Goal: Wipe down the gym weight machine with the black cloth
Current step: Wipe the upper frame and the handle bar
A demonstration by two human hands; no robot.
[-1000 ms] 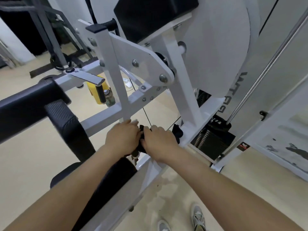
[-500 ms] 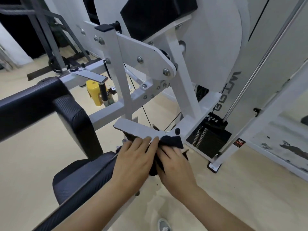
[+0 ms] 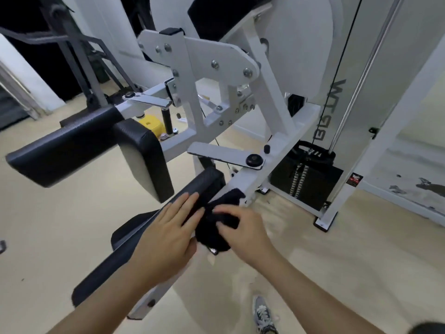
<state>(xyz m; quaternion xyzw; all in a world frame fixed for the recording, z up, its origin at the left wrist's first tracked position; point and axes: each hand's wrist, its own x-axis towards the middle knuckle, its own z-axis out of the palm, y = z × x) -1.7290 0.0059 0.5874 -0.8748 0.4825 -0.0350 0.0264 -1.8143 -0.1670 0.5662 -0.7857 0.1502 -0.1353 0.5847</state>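
1. Your right hand (image 3: 243, 233) has its fingers curled into the black cloth (image 3: 218, 222), gripping the bunched fabric from the side farther from the seat pad.
2. Your left hand (image 3: 168, 235) lies with fingers straight and flat, its fingertips (image 3: 190, 201) pressing on the edge of the long black seat pad (image 3: 134, 251) and touching the cloth; it grasps nothing.
3. The cloth sits right against the seat pad, wadded over the white frame rail (image 3: 255, 174) where it runs alongside the pad, with one corner trailing up the rail.
4. It looks dark, soft and crumpled into a thick lump rather than spread flat, so only a small patch meets the metal.
5. Progress, as a judgement: you are mid-wipe, low on the frame. No surface shows a clear wiped or unwiped difference, so what is done cannot be told.
6. Beyond the seat pad, much probably remains: the flat adjustment lever (image 3: 224, 154) just above the cloth, the bolted pivot plate (image 3: 216, 59) higher up, the black roller pad (image 3: 96, 150) off to the side, and the weight stack (image 3: 303, 182) past the rail.
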